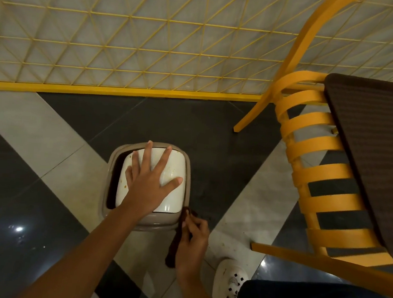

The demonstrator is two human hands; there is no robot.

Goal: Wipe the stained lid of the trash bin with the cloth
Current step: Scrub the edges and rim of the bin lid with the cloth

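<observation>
Cloth (175, 241), dark brown and bunched into a narrow strip, hangs from my view of the right hand (193, 241), whose fingers are curled round it and pinch its upper end. That end just touches the near right corner of the trash bin (152, 226), outside the rim, so the cloth is beside the lid (173, 200) and not on it. The left hand (150, 184) lies flat on the lid, fingers straight and spread, holding nothing; its fingertips reach the far edge and the thumb points right.

I see a white, glossy lid with rounded corners, set inside a beige collar. It looks tilted (a dark gap shows along its left side). Small brownish specks dot its left edge, and a few more sit between the spread fingers toward the far right.

The bin stands on a floor (45, 158) of large polished tiles, dark grey and pale grey meeting on diagonals, with lamp glare on the dark tile at left. A yellow lattice fence (129, 34) runs behind the bin. To the right stands a yellow slatted chair (320, 175) bearing a dark textured panel (378, 147); I cannot tell whether it is a seat or a tray. A white shoe (231, 279) rests near the right wrist.
</observation>
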